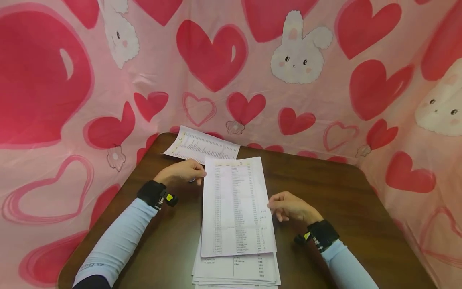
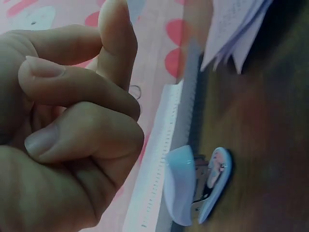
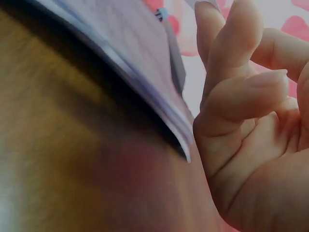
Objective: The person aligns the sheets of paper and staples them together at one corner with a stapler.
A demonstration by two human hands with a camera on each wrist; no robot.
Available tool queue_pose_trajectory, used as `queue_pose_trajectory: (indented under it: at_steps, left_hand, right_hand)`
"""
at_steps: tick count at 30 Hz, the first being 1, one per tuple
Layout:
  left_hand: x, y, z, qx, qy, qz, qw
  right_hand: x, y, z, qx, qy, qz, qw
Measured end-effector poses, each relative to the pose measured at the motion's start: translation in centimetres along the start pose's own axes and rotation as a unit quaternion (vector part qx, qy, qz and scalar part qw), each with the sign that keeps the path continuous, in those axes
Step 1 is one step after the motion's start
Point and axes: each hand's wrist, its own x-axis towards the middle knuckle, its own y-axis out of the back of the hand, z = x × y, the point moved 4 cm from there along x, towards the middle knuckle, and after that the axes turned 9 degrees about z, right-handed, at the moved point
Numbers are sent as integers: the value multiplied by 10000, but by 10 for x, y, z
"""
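Observation:
Both hands hold a printed sheet of paper point(image 1: 231, 208) above a stack of papers point(image 1: 236, 271) in the head view. My left hand point(image 1: 184, 171) pinches its left edge near the top. On the right edge, lower down, the thumb and fingers of my right hand point(image 1: 294, 206) grip it. Columns of small print fill the sheet, with handwritten marks along its right side. A light blue stapler point(image 2: 181, 186) lies on the table below my left hand; in the head view that hand mostly hides it. In the right wrist view, curled fingers of the right hand point(image 3: 256, 106) show beside the stack's edge.
Another printed sheet point(image 1: 205, 146) lies at the table's back left, its left end bent up against the curtain. The brown wooden table point(image 1: 321, 180) has rounded corners. A pink curtain point(image 1: 260, 92) with hearts and rabbits hangs around the back and sides.

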Motion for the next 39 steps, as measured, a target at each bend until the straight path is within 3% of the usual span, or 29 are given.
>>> queue_pose_trajectory:
  at_steps: [6,12,18,25,32,39]
  left_hand:
    - [0,-11,-2,292,52,-218,9993]
    - [-2,-21,-4,637,167,-185,9977]
    - [-2,-36,-11,484,274,-436,9975]
    - [0,-40,-13,588,309,-526,9964]
    - [4,-34,-14,715,432,-512,9952]
    - [6,-8,-7,728,337,193,9966]
  right_hand:
    - [-7,-4,12,171,16,-206,9996]
    - [-11,-12,20,452,-77,-417,9981]
    - [-13,-21,29,402,-268,-476,9977]
    - [-13,-24,30,175,-433,-346,9983]
    - [-11,-21,29,-190,-443,-148,9987]
    - [-8,-8,12,-666,-278,410,9965]
